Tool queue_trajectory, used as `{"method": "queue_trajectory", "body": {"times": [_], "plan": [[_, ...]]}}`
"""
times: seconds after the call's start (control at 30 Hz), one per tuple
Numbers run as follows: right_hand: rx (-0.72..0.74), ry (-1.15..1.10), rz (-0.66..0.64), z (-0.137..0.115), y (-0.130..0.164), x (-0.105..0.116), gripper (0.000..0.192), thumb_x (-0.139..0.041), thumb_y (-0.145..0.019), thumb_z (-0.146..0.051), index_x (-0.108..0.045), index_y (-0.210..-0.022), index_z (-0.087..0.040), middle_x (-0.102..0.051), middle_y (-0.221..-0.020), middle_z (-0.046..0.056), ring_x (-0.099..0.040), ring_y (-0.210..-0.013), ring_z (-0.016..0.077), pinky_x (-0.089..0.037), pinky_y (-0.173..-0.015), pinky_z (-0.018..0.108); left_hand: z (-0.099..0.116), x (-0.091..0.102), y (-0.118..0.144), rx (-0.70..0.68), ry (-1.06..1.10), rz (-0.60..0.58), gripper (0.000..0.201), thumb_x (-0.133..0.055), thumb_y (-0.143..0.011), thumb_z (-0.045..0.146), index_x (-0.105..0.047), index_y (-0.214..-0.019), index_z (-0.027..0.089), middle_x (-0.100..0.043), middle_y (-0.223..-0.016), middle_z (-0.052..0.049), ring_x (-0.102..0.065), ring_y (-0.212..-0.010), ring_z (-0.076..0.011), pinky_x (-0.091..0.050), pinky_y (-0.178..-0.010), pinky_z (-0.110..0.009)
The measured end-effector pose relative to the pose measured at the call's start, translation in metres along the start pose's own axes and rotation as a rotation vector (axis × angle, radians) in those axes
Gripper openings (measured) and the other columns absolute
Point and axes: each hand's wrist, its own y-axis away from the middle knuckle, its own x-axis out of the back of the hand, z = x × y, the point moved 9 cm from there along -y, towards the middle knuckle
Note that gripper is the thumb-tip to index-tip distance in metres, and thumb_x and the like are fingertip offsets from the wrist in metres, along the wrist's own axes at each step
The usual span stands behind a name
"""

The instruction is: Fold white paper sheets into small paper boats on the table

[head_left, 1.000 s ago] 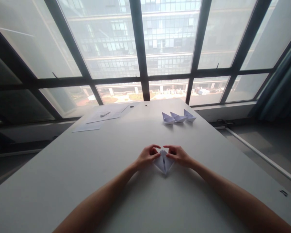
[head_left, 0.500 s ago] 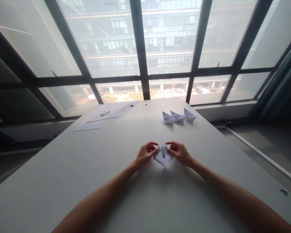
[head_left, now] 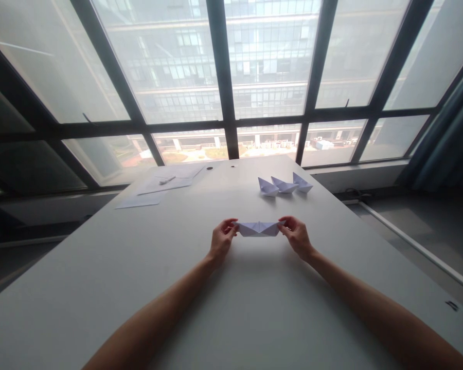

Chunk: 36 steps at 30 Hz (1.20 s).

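A white paper boat (head_left: pixel 259 229) is stretched out lengthwise between my hands, with a small peak at its middle. My left hand (head_left: pixel 223 237) pinches its left tip, fingers closed on the paper. At the opposite tip, my right hand (head_left: pixel 296 236) has the same kind of pinch. The paper appears to be held slightly above the white table (head_left: pixel 250 318). Beyond my right hand stand three folded paper boats, a left one (head_left: pixel 268 188), a middle one (head_left: pixel 284 185) and a right one (head_left: pixel 302 183), close together in a row.
Sheets of paper (head_left: pixel 173 183) lie at the table's far left, with a small white object (head_left: pixel 167 180) on top. Cable holes (head_left: pixel 210 168) sit near the far edge. A dark-framed window (head_left: pixel 227 77) rises behind the table. A blue curtain (head_left: pixel 440 133) hangs at the right.
My hands have moved apart and slightly away from me. The folded paper between them has been pulled from a diamond shape into a long, low boat shape.
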Motion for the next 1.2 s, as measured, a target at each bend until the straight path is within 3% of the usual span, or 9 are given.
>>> {"method": "queue_trajectory", "body": {"times": [0.33, 0.53, 0.63, 0.77, 0.83, 0.93, 1.07, 1.2], "plan": [[-0.047, 0.02, 0.05, 0.0, -0.001, 0.005, 0.028, -0.075, -0.073, -0.041, -0.063, -0.081, -0.017, -0.06, -0.063, 0.0, -0.053, -0.058, 0.0154, -0.041, -0.054, 0.028, -0.01, 0.005, -0.003, 0.051, 0.118, 0.062, 0.032, -0.076, -0.076, 0.039, -0.064, -0.093, 0.014, -0.062, -0.084, -0.001, -0.065, -0.08, -0.0166, -0.056, -0.084, -0.037], [-0.08, -0.032, 0.037, 0.005, 0.0, 0.003, 0.027, -0.075, -0.072, -0.038, -0.063, -0.082, -0.017, -0.06, -0.061, -0.001, -0.053, -0.056, 0.0148, -0.041, -0.054, 0.028, -0.012, -0.002, -0.001, 0.104, 0.199, 0.025, 0.032, -0.076, -0.077, 0.037, -0.06, -0.095, 0.015, -0.061, -0.089, -0.002, -0.065, -0.08, -0.0165, -0.057, -0.081, -0.036], [-0.09, -0.074, 0.011, 0.004, 0.001, -0.001, 0.026, -0.076, -0.071, -0.037, -0.062, -0.082, -0.017, -0.061, -0.062, -0.001, -0.054, -0.057, 0.0149, -0.041, -0.055, 0.028, -0.01, -0.009, 0.001, 0.118, 0.23, -0.043, 0.041, -0.077, -0.077, 0.04, -0.059, -0.106, 0.017, -0.064, -0.103, -0.006, -0.066, -0.091, -0.0193, -0.055, -0.081, -0.034], [-0.099, -0.093, -0.03, -0.004, 0.005, -0.008, 0.024, -0.074, -0.071, -0.035, -0.062, -0.082, -0.018, -0.06, -0.062, -0.001, -0.054, -0.058, 0.0148, -0.042, -0.056, 0.028, -0.008, -0.024, 0.007, 0.141, 0.175, -0.206, 0.072, -0.085, -0.069, 0.042, -0.052, -0.128, 0.019, -0.065, -0.121, -0.014, -0.065, -0.106, -0.0265, -0.052, -0.086, -0.034], [-0.106, -0.08, -0.075, -0.007, 0.007, -0.013, 0.021, -0.072, -0.072, -0.033, -0.061, -0.082, -0.018, -0.06, -0.061, -0.002, -0.055, -0.059, 0.0148, -0.042, -0.057, 0.028, -0.009, -0.028, 0.009, 0.161, 0.126, -0.243, 0.081, -0.088, -0.066, 0.04, -0.048, -0.133, 0.017, -0.07, -0.113, -0.015, -0.067, -0.102, -0.0273, -0.052, -0.085, -0.035], [-0.117, -0.029, -0.184, -0.007, 0.011, -0.023, 0.015, -0.067, -0.074, -0.029, -0.058, -0.081, -0.019, -0.06, -0.062, -0.002, -0.056, -0.059, 0.015, -0.043, -0.057, 0.027, -0.009, -0.024, 0.008, 0.16, 0.097, -0.202, 0.08, -0.087, -0.067, 0.039, -0.048, -0.131, 0.015, -0.074, -0.096, -0.011, -0.07, -0.088, -0.0247, -0.052, -0.081, -0.034], [0.006, 0.158, -0.252, -0.016, 0.015, -0.031, 0.01, -0.063, -0.076, -0.027, -0.057, -0.075, -0.019, -0.061, -0.069, 0.0, -0.057, -0.065, 0.0156, -0.044, -0.06, 0.027, -0.005, -0.02, 0.008, 0.153, 0.09, -0.143, 0.079, -0.087, -0.066, 0.039, -0.048, -0.13, 0.014, -0.074, -0.086, -0.006, -0.07, -0.079, -0.022, -0.053, -0.077, -0.032], [0.02, 0.223, -0.375, -0.02, 0.024, -0.048, 0.025, -0.066, -0.082, -0.038, -0.065, -0.096, -0.018, -0.068, -0.079, 0.003, -0.061, -0.07, 0.0179, -0.046, -0.062, 0.028, -0.003, -0.032, 0.016, 0.172, 0.088, -0.242, 0.081, -0.087, -0.067, 0.037, -0.047, -0.134, 0.014, -0.073, -0.084, -0.006, -0.071, -0.077, -0.0217, -0.054, -0.073, -0.031]]}}
